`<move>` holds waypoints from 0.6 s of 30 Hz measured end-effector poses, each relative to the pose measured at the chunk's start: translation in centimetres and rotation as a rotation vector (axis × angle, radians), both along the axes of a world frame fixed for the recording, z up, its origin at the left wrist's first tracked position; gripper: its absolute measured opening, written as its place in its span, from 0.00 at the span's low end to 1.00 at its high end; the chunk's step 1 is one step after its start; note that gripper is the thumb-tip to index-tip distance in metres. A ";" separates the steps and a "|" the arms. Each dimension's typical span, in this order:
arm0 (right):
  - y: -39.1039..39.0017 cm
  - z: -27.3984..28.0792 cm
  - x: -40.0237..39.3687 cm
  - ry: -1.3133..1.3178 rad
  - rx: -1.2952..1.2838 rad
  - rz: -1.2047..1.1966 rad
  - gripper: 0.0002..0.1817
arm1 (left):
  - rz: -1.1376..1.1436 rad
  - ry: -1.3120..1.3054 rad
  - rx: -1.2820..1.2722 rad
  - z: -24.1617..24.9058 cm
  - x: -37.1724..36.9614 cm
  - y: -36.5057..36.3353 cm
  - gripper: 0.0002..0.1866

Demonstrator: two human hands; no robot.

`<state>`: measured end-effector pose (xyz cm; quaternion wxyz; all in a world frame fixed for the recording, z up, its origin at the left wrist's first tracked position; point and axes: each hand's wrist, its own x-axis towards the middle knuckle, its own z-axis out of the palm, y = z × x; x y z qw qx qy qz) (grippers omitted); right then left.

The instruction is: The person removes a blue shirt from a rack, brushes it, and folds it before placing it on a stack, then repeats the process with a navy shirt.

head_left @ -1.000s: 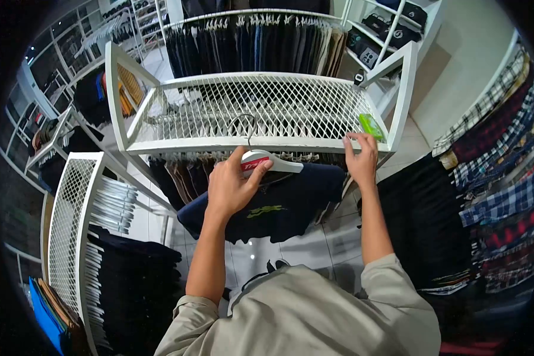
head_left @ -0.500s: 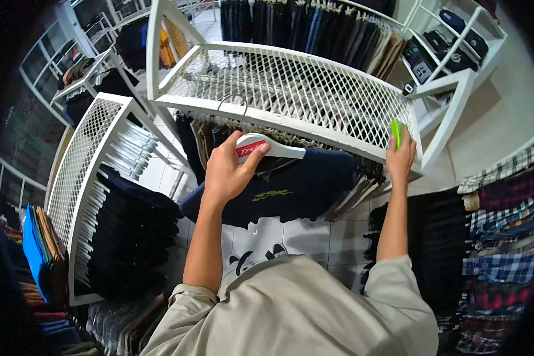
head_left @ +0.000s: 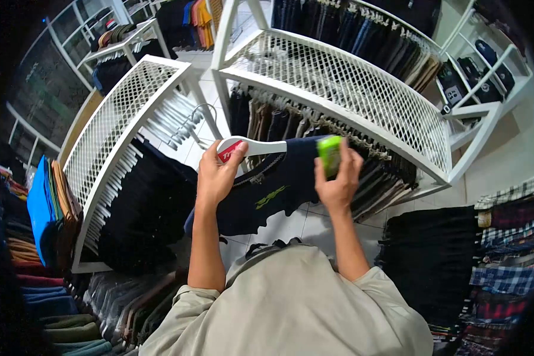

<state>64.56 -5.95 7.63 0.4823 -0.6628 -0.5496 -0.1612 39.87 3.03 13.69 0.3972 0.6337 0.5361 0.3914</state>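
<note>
My left hand (head_left: 216, 172) is closed around the neck of a white clothes hanger (head_left: 267, 146) with a red label. A dark navy shirt (head_left: 252, 210) with a small green print on its chest hangs from it, and the metal hook points up. In my right hand (head_left: 339, 183) is a small bright green object (head_left: 330, 155), slightly blurred; its exact kind I cannot tell. It overlaps the shirt's right shoulder, and my fingers wrap its side.
A white mesh-topped rack (head_left: 350, 71) of hanging trousers stands ahead. Another mesh rack (head_left: 124, 101) with dark garments (head_left: 142, 219) is at left. Plaid shirts (head_left: 510, 267) and black clothes (head_left: 427, 255) line the right. Folded clothes (head_left: 71, 326) lie at lower left.
My right hand has brought the green object from the front rack's right end over to the shirt's shoulder. The hanger and shirt have turned slightly, and the camera view has swung right.
</note>
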 end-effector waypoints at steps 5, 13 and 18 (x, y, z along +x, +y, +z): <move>-0.3 -2.3 0.0 0.037 0.006 -0.156 0.41 | 0.132 -0.027 -0.050 -1.9 -6.1 -0.3 0.25; 1.7 -0.8 -10.8 -0.106 -0.054 0.381 0.39 | 0.159 -0.032 -0.135 -3.8 -9.2 -2.0 0.23; 4.0 -3.0 -5.3 0.184 -0.129 -0.047 0.39 | 0.260 -0.083 -0.078 -4.0 -11.2 -2.6 0.22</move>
